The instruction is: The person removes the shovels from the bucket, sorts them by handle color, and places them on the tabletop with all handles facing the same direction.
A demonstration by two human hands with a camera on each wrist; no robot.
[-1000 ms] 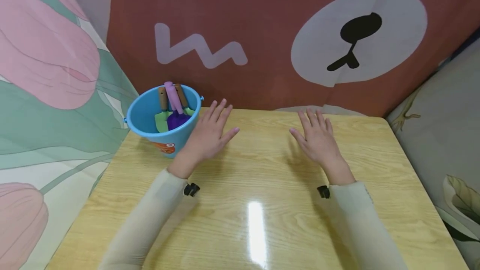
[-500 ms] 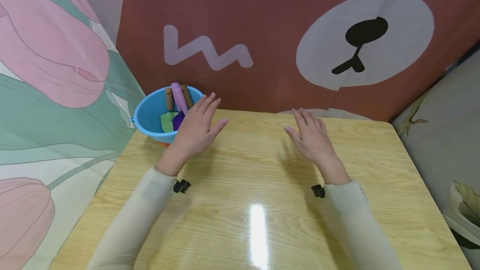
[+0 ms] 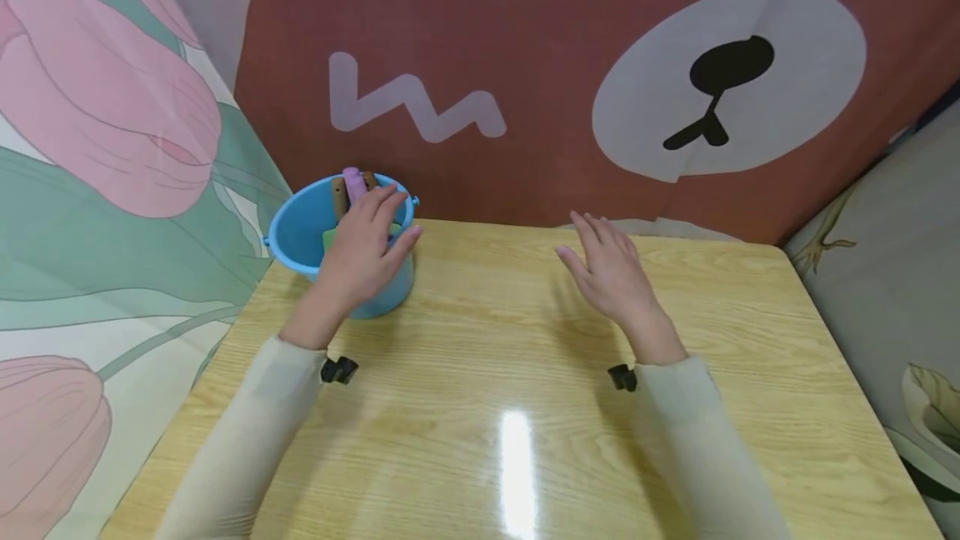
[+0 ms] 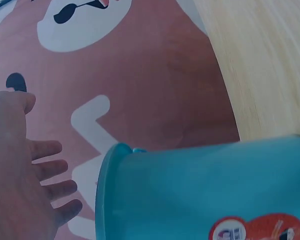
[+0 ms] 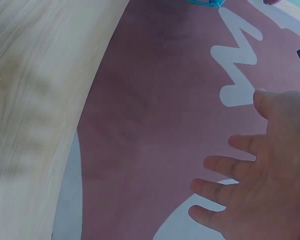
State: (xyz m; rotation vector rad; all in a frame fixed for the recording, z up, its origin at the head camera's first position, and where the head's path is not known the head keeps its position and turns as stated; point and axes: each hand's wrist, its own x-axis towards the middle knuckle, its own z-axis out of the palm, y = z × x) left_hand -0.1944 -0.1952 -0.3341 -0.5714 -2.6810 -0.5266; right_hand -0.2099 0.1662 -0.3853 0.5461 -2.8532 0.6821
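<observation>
A blue bucket (image 3: 298, 232) stands at the table's back left, with brown-handled toy shovels (image 3: 340, 197) and a pink-handled one (image 3: 354, 183) leaning inside. My left hand (image 3: 356, 252) hovers in front of and over the bucket's near rim, fingers spread and holding nothing; it hides part of the bucket and the shovel blades. In the left wrist view the bucket's side (image 4: 200, 185) lies close by that hand (image 4: 20, 170), with a gap between them. Over the right half of the table, my right hand (image 3: 615, 273) is held in the air, fingers extended, nothing in it.
The wooden table (image 3: 480, 357) reaches back to a brown cloth (image 3: 540, 165) printed with a bear's face. A flower-printed cloth (image 3: 112, 107) closes off the left side, and a grey printed cloth (image 3: 885, 232) stands along the right.
My left hand has moved left, from beside the bucket to over its near rim. The right hand has drifted slightly left. The view has shifted a little; the bucket stays in place.
</observation>
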